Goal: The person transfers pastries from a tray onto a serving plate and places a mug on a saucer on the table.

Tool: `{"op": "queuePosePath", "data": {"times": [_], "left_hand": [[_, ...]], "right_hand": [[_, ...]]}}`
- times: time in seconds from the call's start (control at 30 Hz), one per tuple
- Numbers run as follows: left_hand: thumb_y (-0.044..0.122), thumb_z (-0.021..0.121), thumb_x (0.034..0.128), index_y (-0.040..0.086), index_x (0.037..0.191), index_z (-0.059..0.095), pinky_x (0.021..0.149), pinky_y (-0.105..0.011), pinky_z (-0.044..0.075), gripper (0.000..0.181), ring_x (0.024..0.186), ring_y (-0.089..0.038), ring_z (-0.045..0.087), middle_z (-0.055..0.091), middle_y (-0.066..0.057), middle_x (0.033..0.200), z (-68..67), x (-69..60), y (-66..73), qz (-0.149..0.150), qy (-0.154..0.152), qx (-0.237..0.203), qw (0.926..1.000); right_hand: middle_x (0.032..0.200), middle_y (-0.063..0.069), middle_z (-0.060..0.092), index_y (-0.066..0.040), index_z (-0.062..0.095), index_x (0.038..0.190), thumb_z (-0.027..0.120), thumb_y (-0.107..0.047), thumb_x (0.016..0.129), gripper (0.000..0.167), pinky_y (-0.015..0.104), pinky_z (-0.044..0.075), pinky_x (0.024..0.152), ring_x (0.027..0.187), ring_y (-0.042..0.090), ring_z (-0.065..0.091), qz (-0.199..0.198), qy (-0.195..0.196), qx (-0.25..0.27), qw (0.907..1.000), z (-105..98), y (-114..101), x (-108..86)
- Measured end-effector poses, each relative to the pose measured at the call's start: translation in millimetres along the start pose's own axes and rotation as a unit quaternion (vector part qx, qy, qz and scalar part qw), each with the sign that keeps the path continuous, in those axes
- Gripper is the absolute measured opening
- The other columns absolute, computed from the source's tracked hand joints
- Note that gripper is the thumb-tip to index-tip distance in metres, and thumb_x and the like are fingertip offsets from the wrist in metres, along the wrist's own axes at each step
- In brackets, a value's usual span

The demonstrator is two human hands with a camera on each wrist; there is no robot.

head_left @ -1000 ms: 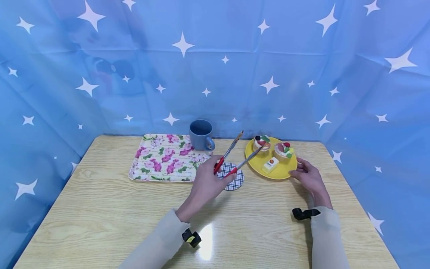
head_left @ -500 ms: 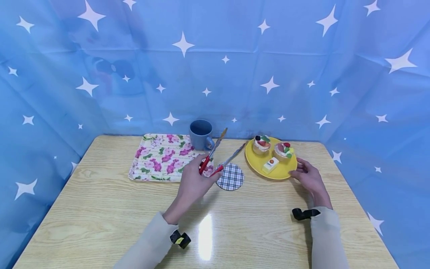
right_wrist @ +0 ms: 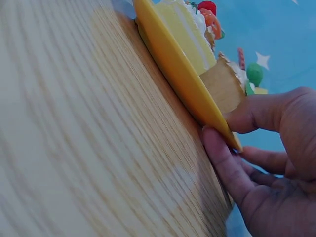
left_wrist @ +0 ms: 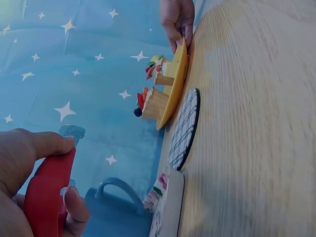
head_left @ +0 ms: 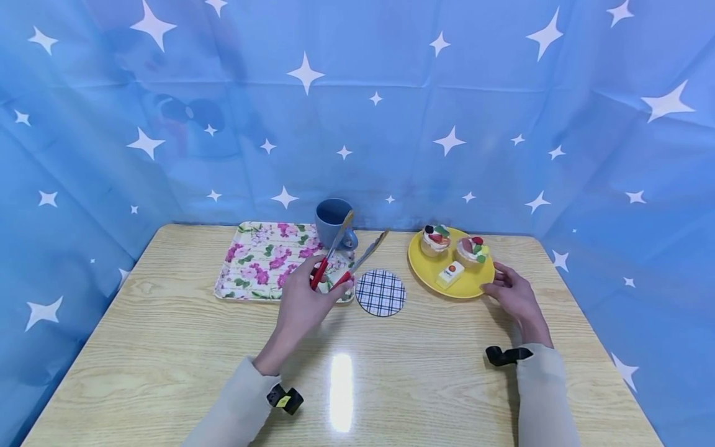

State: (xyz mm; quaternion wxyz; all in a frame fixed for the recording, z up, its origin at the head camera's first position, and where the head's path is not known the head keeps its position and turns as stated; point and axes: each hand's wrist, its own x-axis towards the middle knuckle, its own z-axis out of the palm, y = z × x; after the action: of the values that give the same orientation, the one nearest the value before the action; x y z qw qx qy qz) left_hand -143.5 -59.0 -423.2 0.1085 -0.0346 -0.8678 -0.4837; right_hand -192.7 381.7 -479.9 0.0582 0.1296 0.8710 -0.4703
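My left hand [head_left: 305, 298] grips red-handled tongs [head_left: 335, 251] near the front right of the floral tray [head_left: 262, 261]. The tongs' two arms are spread, with nothing between their tips, and point toward the back past the blue mug [head_left: 329, 226]. At the right, my right hand [head_left: 516, 298] pinches the rim of a yellow plate [head_left: 419, 270], thumb above and fingers below in the right wrist view. Two fruit-topped cupcakes, one at the back [head_left: 434, 241] and one at the right [head_left: 471, 251], sit on that plate with a small yellow-and-white cake piece [head_left: 450, 273].
A round checked coaster [head_left: 382, 293] lies on the wooden table [head_left: 424, 372] between tray and plate. The mug stands on the tray's back right corner, its handle toward the right. Behind the table hangs a blue star-patterned curtain [head_left: 357, 124].
My left hand has carried the tongs leftward, away from the plate and past the coaster to the tray's right end. The right hand and plate have stayed in place.
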Motion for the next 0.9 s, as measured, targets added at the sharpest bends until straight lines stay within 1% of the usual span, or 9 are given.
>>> {"op": "queuePosePath", "data": {"times": [0.13,0.23,0.4,0.53,0.67,0.8,0.9], "left_hand": [[0.035,0.087,0.0825,0.011,0.133,0.062,0.051,-0.028,0.043,0.062,0.058,-0.018,0.050,0.068,-0.015,0.091,-5.4,-0.8,-5.0,0.003,0.004,0.000,1.0000],[0.034,0.087,0.0825,0.010,0.136,0.061,0.050,-0.028,0.043,0.065,0.058,-0.017,0.050,0.068,-0.015,0.093,-9.4,-2.4,-8.4,-0.005,0.008,0.002,1.0000],[0.036,0.086,0.0833,0.010,0.141,0.058,0.048,-0.028,0.039,0.069,0.054,-0.018,0.046,0.065,-0.014,0.085,-16.1,-5.2,-13.3,-0.018,0.011,0.009,0.9997],[0.036,0.086,0.0839,0.008,0.139,0.059,0.048,-0.029,0.038,0.067,0.052,-0.018,0.046,0.065,-0.016,0.085,-21.0,-7.0,-19.0,-0.015,0.020,0.011,0.9996],[0.035,0.086,0.0841,0.008,0.136,0.061,0.052,-0.030,0.039,0.064,0.056,-0.019,0.046,0.064,-0.016,0.084,-26.0,-8.2,-25.8,-0.017,0.030,0.022,0.9992],[0.036,0.085,0.0844,0.009,0.136,0.061,0.053,-0.031,0.038,0.063,0.056,-0.020,0.045,0.060,-0.014,0.081,-31.1,-9.2,-32.4,-0.026,0.034,0.030,0.9986],[0.036,0.085,0.0844,0.009,0.138,0.059,0.052,-0.030,0.039,0.065,0.055,-0.019,0.046,0.063,-0.015,0.085,-35.3,-10.2,-37.2,-0.034,0.037,0.030,0.9983]], "right_hand": [[0.154,0.025,0.042,-0.009,0.018,0.164,0.064,-0.024,0.100,0.080,0.008,0.046,0.078,0.134,0.034,0.047,0.001,-0.001,0.001,1.0000,0,0,-0.2],[0.153,0.025,0.042,-0.009,0.019,0.164,0.064,-0.024,0.100,0.080,0.009,0.046,0.078,0.133,0.033,0.047,0.002,0.000,0.000,1.0000,0,1,-0.4],[0.153,0.025,0.042,-0.009,0.019,0.164,0.064,-0.024,0.100,0.080,0.009,0.046,0.078,0.133,0.033,0.047,0.002,0.001,0.002,1.0000,1,-1,-1.4],[0.153,0.025,0.042,-0.009,0.019,0.164,0.064,-0.023,0.100,0.080,0.009,0.046,0.078,0.134,0.034,0.047,0.003,0.001,0.003,1.0000,1,-2,-2.2],[0.154,0.025,0.042,-0.009,0.019,0.164,0.064,-0.023,0.100,0.080,0.010,0.046,0.079,0.134,0.034,0.047,0.006,0.001,0.004,1.0000,1,-3,-2.1],[0.153,0.025,0.042,-0.008,0.019,0.164,0.065,-0.022,0.100,0.080,0.009,0.046,0.078,0.134,0.034,0.047,0.005,0.002,0.003,1.0000,1,-3,-1.5],[0.153,0.026,0.042,-0.008,0.019,0.164,0.065,-0.022,0.100,0.080,0.009,0.046,0.077,0.133,0.034,0.047,0.006,0.003,0.003,1.0000,1,-3,-1.4]]}}
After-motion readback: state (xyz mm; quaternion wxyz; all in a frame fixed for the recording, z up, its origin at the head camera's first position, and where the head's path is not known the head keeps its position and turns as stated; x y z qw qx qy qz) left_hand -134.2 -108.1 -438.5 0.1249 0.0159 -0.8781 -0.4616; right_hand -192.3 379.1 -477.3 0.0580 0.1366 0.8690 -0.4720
